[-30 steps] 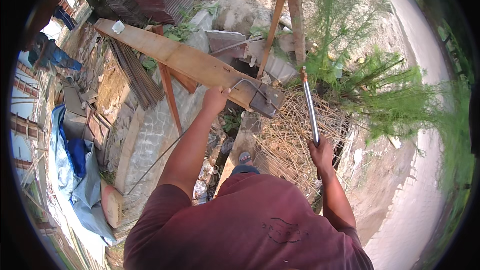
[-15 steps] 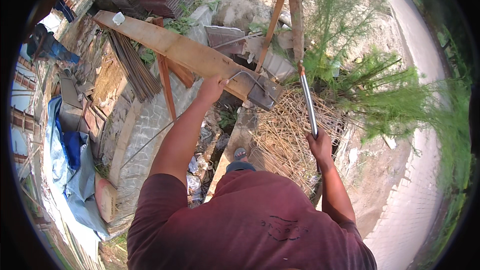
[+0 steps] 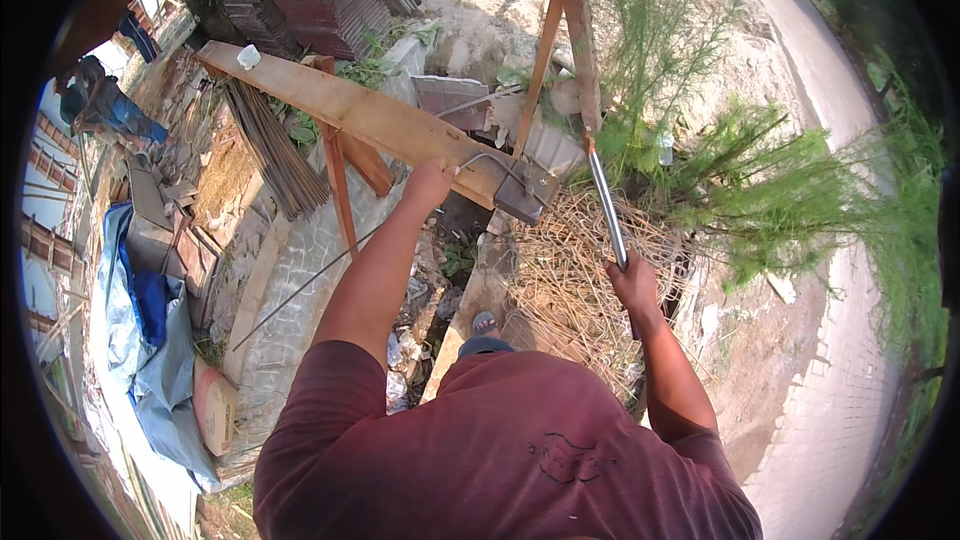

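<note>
My left hand [image 3: 432,183] is closed around a thin steel rod [image 3: 300,294] near the right end of a wooden plank [image 3: 370,120]. The rod's long tail slants down to the left, under my forearm; its other end curves in a hook over the plank. A dark metal block [image 3: 518,206] and short upright pins sit at that plank end. My right hand [image 3: 637,285] wraps around the lower part of a silver metal pipe [image 3: 605,198], which points away from me. The pipe's far tip appears near a wooden leg; I cannot tell if they touch.
Bent thin rods [image 3: 570,275] lie heaped below the plank end. Green feathery branches [image 3: 750,170] spread at the right beside a paved road [image 3: 835,340]. Stacked roof tiles [image 3: 320,0] stand at the back. A blue tarp [image 3: 165,370] lies left; another person [image 3: 110,105] is farther off.
The whole view has shifted slightly, with the plank's left end a little lower in the picture. Both hands keep their grips on the rod and the pipe.
</note>
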A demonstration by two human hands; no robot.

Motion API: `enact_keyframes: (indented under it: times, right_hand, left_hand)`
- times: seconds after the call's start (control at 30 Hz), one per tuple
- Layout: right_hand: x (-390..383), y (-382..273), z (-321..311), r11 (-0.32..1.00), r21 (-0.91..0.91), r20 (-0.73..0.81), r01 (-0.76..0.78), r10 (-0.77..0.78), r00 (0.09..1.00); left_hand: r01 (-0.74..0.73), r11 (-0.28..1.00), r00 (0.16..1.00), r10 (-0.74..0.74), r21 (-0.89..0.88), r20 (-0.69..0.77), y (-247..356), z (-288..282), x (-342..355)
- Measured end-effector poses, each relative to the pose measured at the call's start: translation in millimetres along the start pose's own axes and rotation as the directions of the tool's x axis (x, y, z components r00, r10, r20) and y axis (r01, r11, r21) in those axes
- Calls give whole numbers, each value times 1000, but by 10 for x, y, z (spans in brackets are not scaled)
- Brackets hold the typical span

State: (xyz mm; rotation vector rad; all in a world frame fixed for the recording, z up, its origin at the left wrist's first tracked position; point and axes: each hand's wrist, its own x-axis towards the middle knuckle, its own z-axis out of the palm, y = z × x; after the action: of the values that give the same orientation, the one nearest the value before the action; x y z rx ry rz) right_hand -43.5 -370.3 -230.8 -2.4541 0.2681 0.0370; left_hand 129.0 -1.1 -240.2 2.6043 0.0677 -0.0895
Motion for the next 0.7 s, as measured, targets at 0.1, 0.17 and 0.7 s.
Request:
enact_keyframes:
  times: [0.1,0.17,0.7]
  right_hand:
    - [26,88,64,999,29,-37,29,-28,999]
    - [23,94,54,998,20,-51,51,-50,997]
    - [-60,-160,-34,980,161,41,-114,109,993]
  left_hand:
    - [-41,999,999,41,1,-10,-87,76,51]
    - [-60,998,998,60,4,-32,-64,86,16]
    - [19,1000,1000,-19,-18,-18,-123,71,44]
